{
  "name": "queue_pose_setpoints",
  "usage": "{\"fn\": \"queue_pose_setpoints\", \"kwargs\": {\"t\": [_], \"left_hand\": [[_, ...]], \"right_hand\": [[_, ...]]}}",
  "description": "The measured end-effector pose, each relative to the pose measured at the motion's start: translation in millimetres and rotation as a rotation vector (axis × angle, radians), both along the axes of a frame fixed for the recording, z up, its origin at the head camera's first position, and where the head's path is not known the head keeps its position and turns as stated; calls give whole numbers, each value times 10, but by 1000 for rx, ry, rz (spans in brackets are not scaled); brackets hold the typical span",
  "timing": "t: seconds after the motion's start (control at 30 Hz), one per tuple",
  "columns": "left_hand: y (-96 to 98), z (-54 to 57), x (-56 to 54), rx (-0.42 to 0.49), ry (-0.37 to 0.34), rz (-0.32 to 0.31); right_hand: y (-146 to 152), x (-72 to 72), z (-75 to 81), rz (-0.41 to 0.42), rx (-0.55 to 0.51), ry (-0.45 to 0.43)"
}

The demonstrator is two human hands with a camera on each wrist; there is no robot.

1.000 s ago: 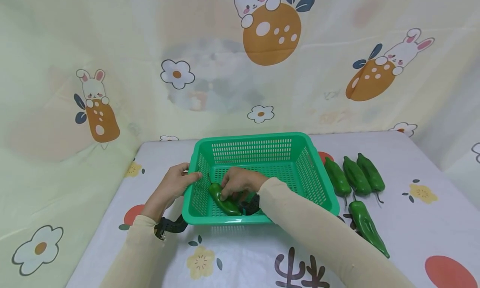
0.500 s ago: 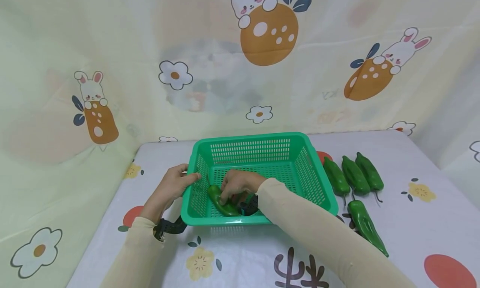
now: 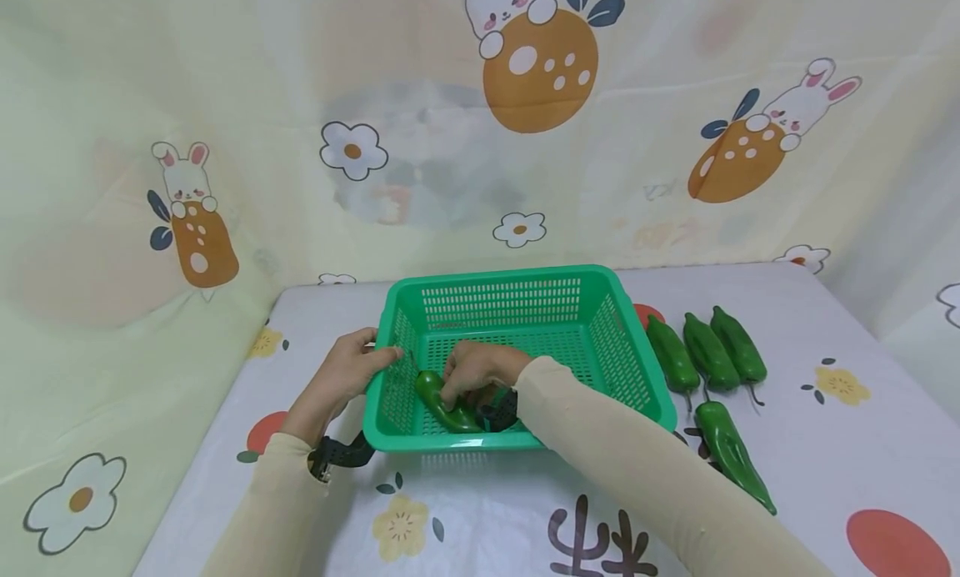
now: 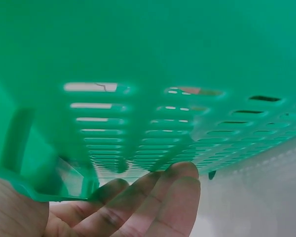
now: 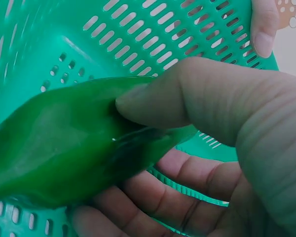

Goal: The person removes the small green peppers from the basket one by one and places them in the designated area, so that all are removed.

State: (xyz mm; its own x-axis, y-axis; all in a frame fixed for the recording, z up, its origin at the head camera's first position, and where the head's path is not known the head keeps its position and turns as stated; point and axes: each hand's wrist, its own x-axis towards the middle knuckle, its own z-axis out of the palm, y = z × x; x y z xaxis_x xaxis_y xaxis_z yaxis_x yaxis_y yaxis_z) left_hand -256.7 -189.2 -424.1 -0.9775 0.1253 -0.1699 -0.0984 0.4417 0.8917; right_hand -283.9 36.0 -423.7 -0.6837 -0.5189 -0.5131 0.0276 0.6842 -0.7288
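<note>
In the head view, a green plastic basket (image 3: 517, 441) with slotted walls stands on the table. My left hand (image 3: 347, 375) grips its left rim, thumb over the edge. The left wrist view shows that hand's fingers (image 4: 175, 207) against the outside of the slotted wall. Inside the basket, toward the front left, my right hand (image 3: 480, 370) holds a long green pepper (image 3: 438, 404). Seen from the right wrist, the thumb presses on the pepper's glossy skin (image 5: 64, 138) and the other fingers lie beneath it. The pepper's lower end is partly hidden by the wrist strap in the head view.
Right of the basket, several more green peppers (image 3: 708, 353) lie side by side, with another pepper (image 3: 731, 456) nearer the front. A white patterned cloth (image 3: 480, 510) covers the table, and a printed curtain (image 3: 420, 52) hangs behind.
My right hand and the pepper sit very slightly lower in the basket than a second ago. The left hand stays on the rim.
</note>
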Motion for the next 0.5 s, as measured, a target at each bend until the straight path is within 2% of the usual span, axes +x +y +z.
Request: {"fn": "queue_pose_setpoints", "kwargs": {"t": [0.5], "left_hand": [[21,-22,-31,6,-8,5]], "right_hand": [[90,28,94,-39,-50,-12]]}}
